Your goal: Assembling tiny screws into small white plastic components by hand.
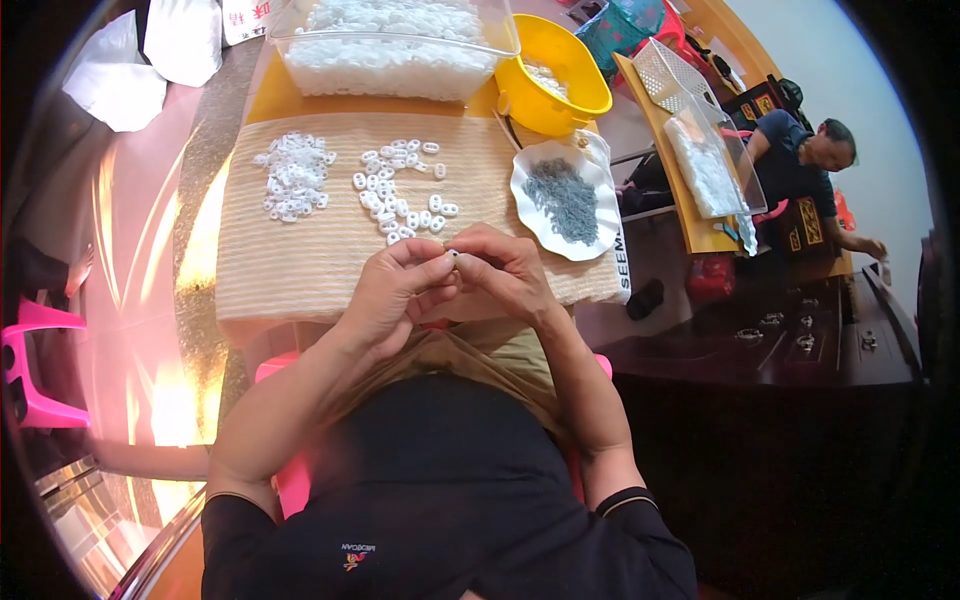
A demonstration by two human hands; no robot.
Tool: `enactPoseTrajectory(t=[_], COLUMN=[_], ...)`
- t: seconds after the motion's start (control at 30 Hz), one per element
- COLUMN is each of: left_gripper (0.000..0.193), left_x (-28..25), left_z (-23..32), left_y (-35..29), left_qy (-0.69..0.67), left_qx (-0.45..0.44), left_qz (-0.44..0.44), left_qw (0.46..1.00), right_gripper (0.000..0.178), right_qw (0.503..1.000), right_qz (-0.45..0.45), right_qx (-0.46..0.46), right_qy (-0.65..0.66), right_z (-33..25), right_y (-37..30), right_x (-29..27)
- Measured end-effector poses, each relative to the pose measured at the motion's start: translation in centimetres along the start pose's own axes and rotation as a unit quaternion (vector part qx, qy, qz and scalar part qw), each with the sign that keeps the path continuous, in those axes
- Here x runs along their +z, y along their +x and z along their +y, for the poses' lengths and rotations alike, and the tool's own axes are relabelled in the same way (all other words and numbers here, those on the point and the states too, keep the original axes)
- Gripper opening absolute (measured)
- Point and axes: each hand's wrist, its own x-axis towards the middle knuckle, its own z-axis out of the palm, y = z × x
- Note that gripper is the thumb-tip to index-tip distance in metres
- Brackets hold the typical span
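Close to the cloth's near edge, my left hand (392, 290) and my right hand (510, 278) meet, thumbs and forefingers pinched together. Between their fingertips is a small white plastic piece (453, 253) with a dark spot; the fingers cover most of it. Just beyond lie several loose white oval pieces with two holes (384, 192). A heap of smaller whitish plastic parts (295, 178) is to their left. On the right, a white wavy-edged plate (530, 228) holds a pile of small dark grey parts (567, 203).
A striped beige cloth (285, 270) covers the table. At its far side stand a clear tub (390, 85) full of white pieces and a yellow basin (545, 115). Another person (800, 160) sits at the right, near a tray of white parts (705, 165). A pink stool (45, 375) is at left.
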Motion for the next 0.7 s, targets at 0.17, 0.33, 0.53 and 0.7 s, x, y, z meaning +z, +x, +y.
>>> enactPoseTrajectory(t=[0.17,0.33,0.53,0.7], left_gripper=[0.019,0.023,0.017,0.014], left_x=[0.0,0.4,0.1,0.5], left_z=[-0.3,-0.4,-0.5,-0.6], left_y=[0.0,-0.3,-0.1,-0.3], left_qy=[0.025,0.045,0.047,0.065], left_qx=[0.003,0.006,-0.005,-0.004], left_qz=[0.002,0.005,-0.002,0.008], left_qw=[1.000,0.999,0.999,0.998], right_gripper=[0.016,0.015,0.015,0.022], right_qw=[0.996,0.968,0.897,0.801], right_qz=[-0.005,0.038,0.163,0.156], right_qx=[-0.008,-0.049,-0.079,-0.054], right_qy=[-0.092,-0.245,-0.403,-0.576], right_z=[-0.1,-2.2,-2.4,-2.5], right_y=[-0.1,-0.4,-2.0,-3.1], right_x=[-0.3,-1.5,-5.2,-7.3])
